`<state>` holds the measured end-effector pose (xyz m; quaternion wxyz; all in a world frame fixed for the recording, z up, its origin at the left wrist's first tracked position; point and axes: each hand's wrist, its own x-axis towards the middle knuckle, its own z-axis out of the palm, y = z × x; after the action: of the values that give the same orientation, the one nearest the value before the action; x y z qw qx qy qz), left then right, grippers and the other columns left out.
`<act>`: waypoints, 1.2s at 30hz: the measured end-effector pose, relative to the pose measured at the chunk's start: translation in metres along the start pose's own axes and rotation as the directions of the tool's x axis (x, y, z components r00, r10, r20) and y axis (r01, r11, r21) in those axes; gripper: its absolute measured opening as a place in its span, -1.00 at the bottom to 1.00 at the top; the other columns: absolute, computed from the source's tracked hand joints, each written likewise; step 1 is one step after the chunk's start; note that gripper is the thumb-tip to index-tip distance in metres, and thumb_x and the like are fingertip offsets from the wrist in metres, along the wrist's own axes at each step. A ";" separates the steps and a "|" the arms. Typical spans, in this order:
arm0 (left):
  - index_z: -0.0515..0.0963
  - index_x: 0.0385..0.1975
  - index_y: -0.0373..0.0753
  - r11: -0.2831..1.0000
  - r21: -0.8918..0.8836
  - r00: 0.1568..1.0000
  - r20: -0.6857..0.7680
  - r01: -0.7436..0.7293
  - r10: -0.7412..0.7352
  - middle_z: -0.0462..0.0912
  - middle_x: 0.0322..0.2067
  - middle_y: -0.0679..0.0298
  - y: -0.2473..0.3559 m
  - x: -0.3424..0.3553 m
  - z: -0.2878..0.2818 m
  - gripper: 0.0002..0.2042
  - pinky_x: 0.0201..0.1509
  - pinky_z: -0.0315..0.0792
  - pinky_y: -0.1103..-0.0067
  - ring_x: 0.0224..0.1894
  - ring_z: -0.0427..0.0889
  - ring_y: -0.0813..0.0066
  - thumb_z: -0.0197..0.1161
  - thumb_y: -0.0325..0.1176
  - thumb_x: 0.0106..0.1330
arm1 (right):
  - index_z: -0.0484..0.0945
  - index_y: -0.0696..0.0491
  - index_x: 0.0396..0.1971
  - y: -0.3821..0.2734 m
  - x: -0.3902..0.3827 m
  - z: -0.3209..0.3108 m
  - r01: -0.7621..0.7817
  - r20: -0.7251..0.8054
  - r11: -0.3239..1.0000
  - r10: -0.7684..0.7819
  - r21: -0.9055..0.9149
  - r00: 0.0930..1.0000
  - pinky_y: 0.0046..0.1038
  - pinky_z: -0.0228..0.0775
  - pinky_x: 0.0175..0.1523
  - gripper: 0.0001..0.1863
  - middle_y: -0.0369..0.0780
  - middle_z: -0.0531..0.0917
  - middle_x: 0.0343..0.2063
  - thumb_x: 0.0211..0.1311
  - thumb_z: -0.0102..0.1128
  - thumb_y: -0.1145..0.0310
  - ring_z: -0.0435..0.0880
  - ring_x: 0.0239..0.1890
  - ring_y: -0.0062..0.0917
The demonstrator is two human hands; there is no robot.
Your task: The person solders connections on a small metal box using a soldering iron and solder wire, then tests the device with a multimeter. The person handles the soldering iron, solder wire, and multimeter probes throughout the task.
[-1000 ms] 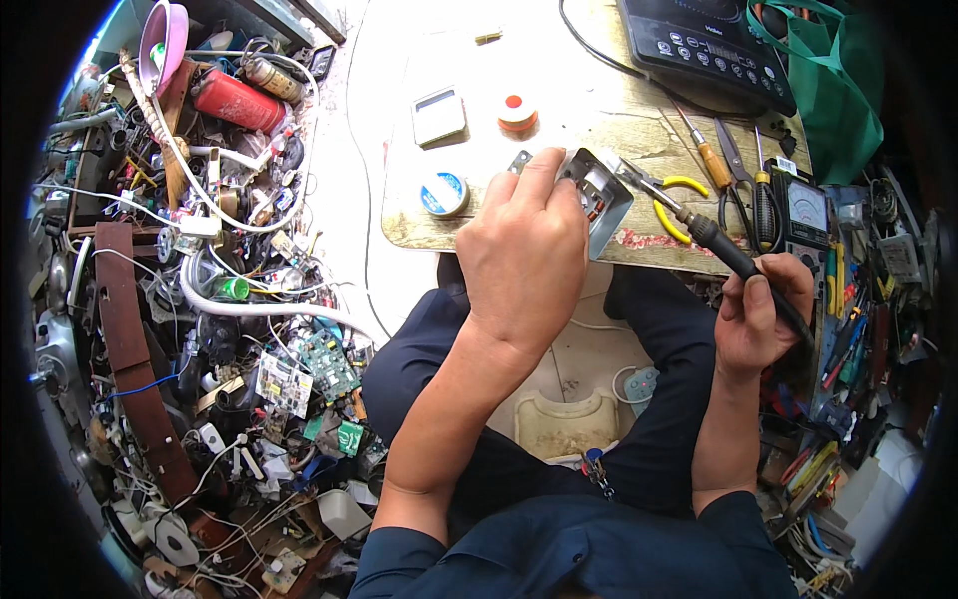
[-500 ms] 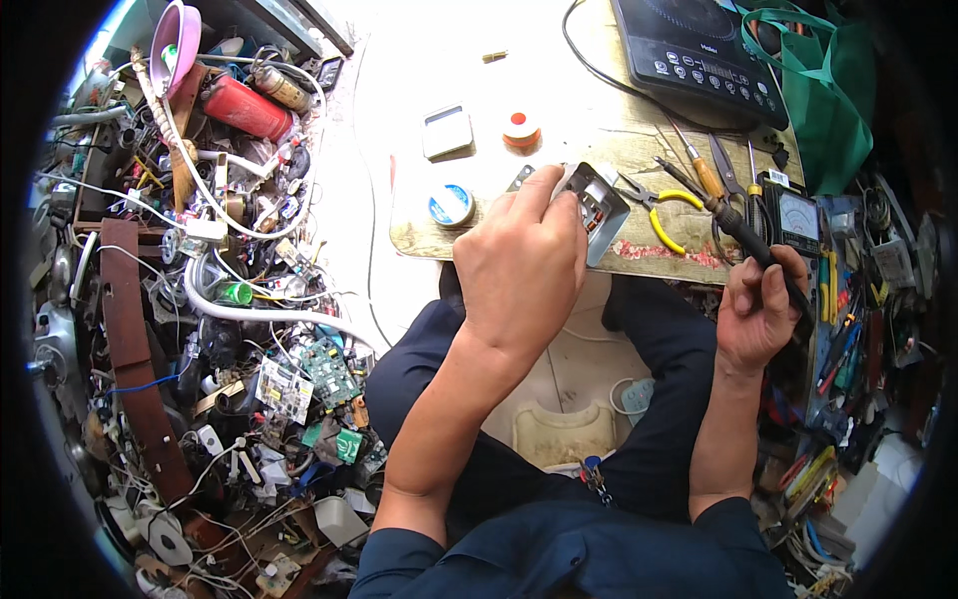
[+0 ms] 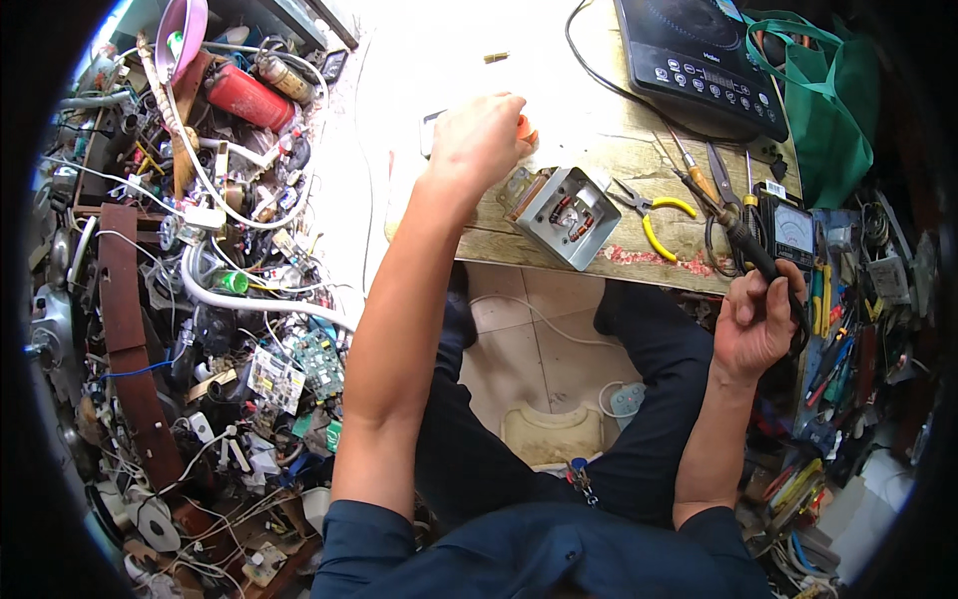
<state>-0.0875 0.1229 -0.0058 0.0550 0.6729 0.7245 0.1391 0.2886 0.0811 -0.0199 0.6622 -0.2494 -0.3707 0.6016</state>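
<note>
My left hand (image 3: 477, 143) reaches across the table, its fingers closed around the left side of an orange solder spool (image 3: 527, 130); the fingertips are partly hidden. A pale tin (image 3: 428, 134) is mostly covered by the same hand. My right hand (image 3: 755, 317) grips a black-handled soldering iron (image 3: 750, 246), which points up and to the left. Between the hands, at the table's near edge, sits an open grey metal box (image 3: 576, 222) with copper-coloured coils inside. Yellow-handled pliers (image 3: 654, 210) lie just right of it.
A black induction cooker (image 3: 704, 75) stands at the far right beside a green bag (image 3: 823, 110). Scissors (image 3: 720, 172), a screwdriver (image 3: 699, 180) and an analog meter (image 3: 793, 228) are near the right edge. A small brass piece (image 3: 496, 57) lies far back. Electronic scrap (image 3: 289, 374) crowds the left.
My left hand has left the metal box and moved up and left to the solder spool, uncovering the box. My right hand still holds the soldering iron in nearly the same place.
</note>
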 end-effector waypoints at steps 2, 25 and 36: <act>0.71 -0.19 -0.24 1.000 0.007 1.000 0.019 -0.001 0.001 0.81 -0.15 0.14 -0.003 0.008 0.011 -0.74 0.03 0.63 0.18 -0.09 0.78 0.00 0.48 -0.18 0.33 | 0.63 0.14 0.13 -0.001 0.001 -0.003 -0.008 0.015 1.000 0.008 0.020 1.000 -0.63 0.23 -0.43 -0.71 -0.12 0.72 -0.35 0.54 0.34 0.36 0.43 -0.59 -0.63; 0.74 -0.04 -0.35 0.818 -0.561 0.864 -0.467 -0.127 -0.186 0.77 -0.05 0.05 0.076 -0.156 -0.068 -0.58 0.00 0.71 0.44 -0.10 0.82 0.25 0.65 -0.53 0.04 | 0.62 0.18 0.05 0.008 -0.003 0.006 0.145 0.070 0.955 -0.131 -0.259 0.989 -0.61 0.28 -0.40 -0.73 -0.18 0.62 -0.40 0.50 0.36 0.36 0.45 -0.54 -0.61; 0.70 -0.09 -0.34 0.893 -0.444 0.914 -0.388 -0.073 -0.119 0.73 -0.12 0.09 0.102 -0.159 -0.047 -0.55 -0.11 0.65 0.37 -0.19 0.74 0.15 0.63 -0.54 -0.07 | 0.58 0.25 0.00 0.011 -0.014 0.027 0.221 0.198 0.904 -0.157 -0.366 0.968 -0.66 0.31 -0.56 -0.70 -0.10 0.66 -0.40 0.42 0.38 0.38 0.59 -0.53 -0.59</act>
<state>0.0124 -0.0353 0.0499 0.0594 0.5894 0.6760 0.4382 0.2608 0.0655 -0.0146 0.6228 -0.2871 -0.5573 0.4681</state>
